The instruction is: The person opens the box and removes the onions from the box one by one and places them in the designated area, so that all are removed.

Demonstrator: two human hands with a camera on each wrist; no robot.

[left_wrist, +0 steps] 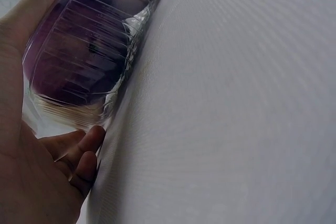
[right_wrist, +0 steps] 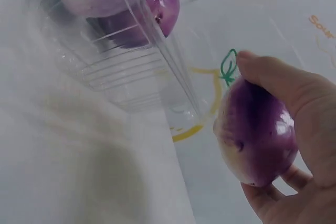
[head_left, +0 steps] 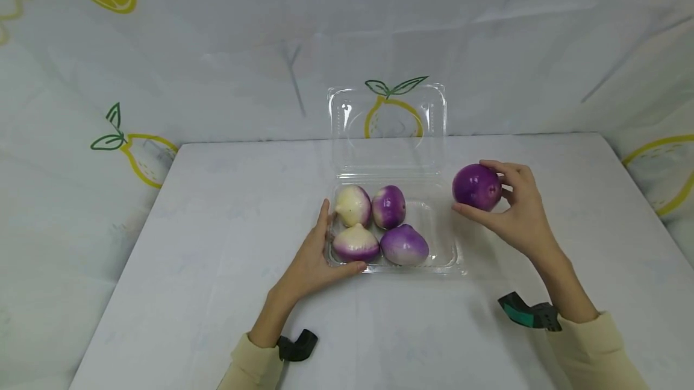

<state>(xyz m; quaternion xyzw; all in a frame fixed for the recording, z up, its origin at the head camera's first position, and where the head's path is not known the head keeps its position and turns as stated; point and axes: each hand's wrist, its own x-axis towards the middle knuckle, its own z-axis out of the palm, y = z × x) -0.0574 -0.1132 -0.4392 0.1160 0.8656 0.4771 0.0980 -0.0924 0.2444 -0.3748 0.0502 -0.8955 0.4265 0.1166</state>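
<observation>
A clear plastic clamshell container point(head_left: 446, 239) lies on the table with its lid point(head_left: 347, 128) raised at the back. Several purple-and-white turnips point(head_left: 403, 245) fill its left and middle part, while its right end holds none. My left hand point(head_left: 311, 257) grips the container's front left corner, thumb along the front rim and fingers against the left side. Up and to the right of the container, my right hand point(head_left: 517, 212) holds another turnip point(head_left: 476, 187) between thumb and fingers. In the right wrist view this turnip point(right_wrist: 257, 135) shows a glossy purple side and a pale side.
The white table point(head_left: 228, 209) ends at a back edge just behind the container. Behind it hangs a pale curtain point(head_left: 233, 76) printed with lemons. Dark bands point(head_left: 298, 345) sit at both wrists, beside cream sleeves.
</observation>
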